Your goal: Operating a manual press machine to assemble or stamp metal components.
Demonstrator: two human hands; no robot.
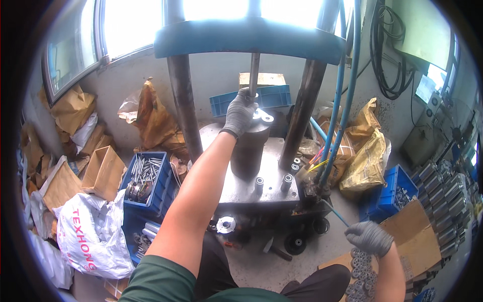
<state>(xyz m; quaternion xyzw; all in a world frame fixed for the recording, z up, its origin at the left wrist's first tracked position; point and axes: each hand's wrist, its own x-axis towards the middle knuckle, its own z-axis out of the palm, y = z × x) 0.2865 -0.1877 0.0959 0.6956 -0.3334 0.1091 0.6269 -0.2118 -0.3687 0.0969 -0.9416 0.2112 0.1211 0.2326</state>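
Two gloved hands are working here. Your left hand [240,111] reaches up to 12 o'clock and its fingers curl around the top of the dark steel cylinder [248,151], just under the vertical press rod [254,75]. The long axis of the cylinder stands upright on the metal press table [236,189], and a flat silver flange [262,117] lies at 3 o'clock from your fingers, touching them. Your right hand [370,237] is well apart at 4 o'clock, fingers bent down over the metal rings [361,274]; I cannot tell if it holds one.
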